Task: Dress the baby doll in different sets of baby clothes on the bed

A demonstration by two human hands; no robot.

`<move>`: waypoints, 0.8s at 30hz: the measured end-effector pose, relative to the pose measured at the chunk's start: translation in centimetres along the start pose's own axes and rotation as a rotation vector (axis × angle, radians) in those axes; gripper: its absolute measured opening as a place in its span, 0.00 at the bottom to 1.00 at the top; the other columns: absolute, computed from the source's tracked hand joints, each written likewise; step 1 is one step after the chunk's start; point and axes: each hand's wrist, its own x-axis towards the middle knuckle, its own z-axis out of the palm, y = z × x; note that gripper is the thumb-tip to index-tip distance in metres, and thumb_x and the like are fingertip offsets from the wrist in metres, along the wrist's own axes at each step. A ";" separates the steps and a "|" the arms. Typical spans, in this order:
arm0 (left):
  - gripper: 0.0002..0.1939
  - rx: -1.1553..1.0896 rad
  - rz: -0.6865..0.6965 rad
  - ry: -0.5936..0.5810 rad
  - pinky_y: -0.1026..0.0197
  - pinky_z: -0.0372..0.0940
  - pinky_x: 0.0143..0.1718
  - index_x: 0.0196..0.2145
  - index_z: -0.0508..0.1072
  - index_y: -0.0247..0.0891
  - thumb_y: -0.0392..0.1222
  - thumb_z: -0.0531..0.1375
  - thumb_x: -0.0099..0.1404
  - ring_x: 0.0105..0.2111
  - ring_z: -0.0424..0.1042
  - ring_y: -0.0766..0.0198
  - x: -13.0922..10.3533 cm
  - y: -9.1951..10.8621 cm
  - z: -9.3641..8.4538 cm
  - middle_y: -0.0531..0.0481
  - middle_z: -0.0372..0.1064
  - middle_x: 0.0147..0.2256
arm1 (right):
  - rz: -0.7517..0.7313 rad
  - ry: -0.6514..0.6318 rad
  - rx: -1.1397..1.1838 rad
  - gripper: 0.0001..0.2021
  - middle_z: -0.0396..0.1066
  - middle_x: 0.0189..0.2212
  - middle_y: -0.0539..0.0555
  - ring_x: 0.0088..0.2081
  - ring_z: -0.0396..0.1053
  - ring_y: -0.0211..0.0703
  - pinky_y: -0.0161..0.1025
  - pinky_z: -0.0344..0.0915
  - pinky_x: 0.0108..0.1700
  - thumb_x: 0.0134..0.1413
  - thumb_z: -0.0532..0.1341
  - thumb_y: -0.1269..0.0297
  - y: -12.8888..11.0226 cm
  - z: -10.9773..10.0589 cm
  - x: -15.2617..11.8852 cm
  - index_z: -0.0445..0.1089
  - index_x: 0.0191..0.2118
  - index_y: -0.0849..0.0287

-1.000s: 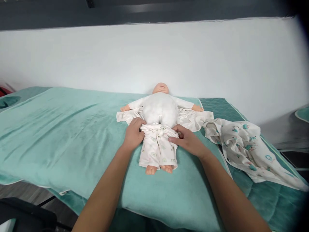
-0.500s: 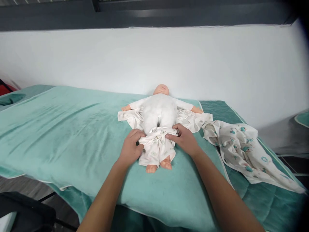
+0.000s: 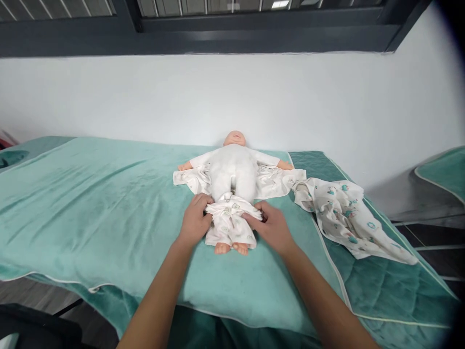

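Observation:
On its back on the green cover lies a baby doll with a white cloth body, head by the wall and feet toward me. White printed baby pants are bunched around its lower legs, both feet poking out of the cuffs. My left hand pinches the waistband at the left side. At the right side of the same waistband, my right hand grips the fabric between thumb and fingers. Beneath the doll's arms and back, a pale printed baby top is spread open.
A white garment with teal prints lies crumpled to the right on the quilted dark green mattress. Behind the doll rises a white wall under a dark window frame. A black object stands at lower left.
The view has tilted up and shifted slightly right, showing more of the window. Both hands keep their grip on the waistband, which stays around the doll's lower legs.

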 end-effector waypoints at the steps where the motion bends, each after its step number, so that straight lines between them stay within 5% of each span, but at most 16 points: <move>1: 0.16 -0.008 0.008 0.014 0.55 0.59 0.43 0.34 0.64 0.41 0.26 0.51 0.48 0.41 0.63 0.56 -0.1 0.0 0.0 0.49 0.66 0.37 | 0.008 -0.022 0.040 0.18 0.63 0.24 0.45 0.26 0.58 0.37 0.36 0.55 0.30 0.54 0.63 0.45 0.0 0.0 -0.6 0.65 0.32 0.55; 4: 0.17 -0.046 0.021 0.036 0.55 0.59 0.45 0.36 0.65 0.41 0.26 0.51 0.49 0.42 0.63 0.57 -0.2 0.0 -0.2 0.49 0.66 0.38 | 0.040 -0.155 0.197 0.19 0.64 0.29 0.46 0.29 0.60 0.38 0.36 0.59 0.31 0.53 0.65 0.47 0.1 -0.3 -1.8 0.65 0.44 0.54; 9: 0.16 -0.102 0.022 -0.019 0.54 0.60 0.47 0.35 0.68 0.41 0.26 0.50 0.51 0.44 0.64 0.57 -0.3 0.2 -0.4 0.48 0.67 0.39 | 0.015 -0.354 0.187 0.50 0.64 0.49 0.54 0.40 0.66 0.44 0.43 0.67 0.42 0.35 0.76 0.53 -1.0 -1.1 -3.4 0.51 0.64 0.49; 16: 0.15 -0.107 0.106 -0.192 0.53 0.61 0.47 0.29 0.67 0.40 0.23 0.50 0.50 0.42 0.64 0.58 -1.9 1.7 -2.4 0.49 0.67 0.38 | -0.053 -0.267 0.106 0.41 0.64 0.51 0.55 0.48 0.67 0.47 0.45 0.66 0.49 0.42 0.72 0.55 -2.2 -0.4 -4.4 0.54 0.60 0.53; 21: 0.26 -0.083 0.105 -0.416 0.51 0.61 0.56 0.50 0.65 0.42 0.31 0.61 0.54 0.56 0.59 0.53 -4.2 2.8 -4.9 0.45 0.61 0.53 | -0.042 -0.288 0.099 0.39 0.67 0.50 0.55 0.46 0.68 0.46 0.43 0.67 0.47 0.42 0.72 0.53 -2.3 -0.7 -4.2 0.56 0.59 0.54; 24: 0.35 -0.036 0.077 -0.403 0.50 0.61 0.55 0.54 0.62 0.43 0.42 0.69 0.51 0.57 0.58 0.49 -5.0 3.6 -5.1 0.43 0.59 0.55 | 0.012 -0.314 0.035 0.40 0.70 0.41 0.52 0.36 0.68 0.43 0.40 0.66 0.37 0.41 0.72 0.49 -2.9 -1.2 -4.0 0.58 0.58 0.55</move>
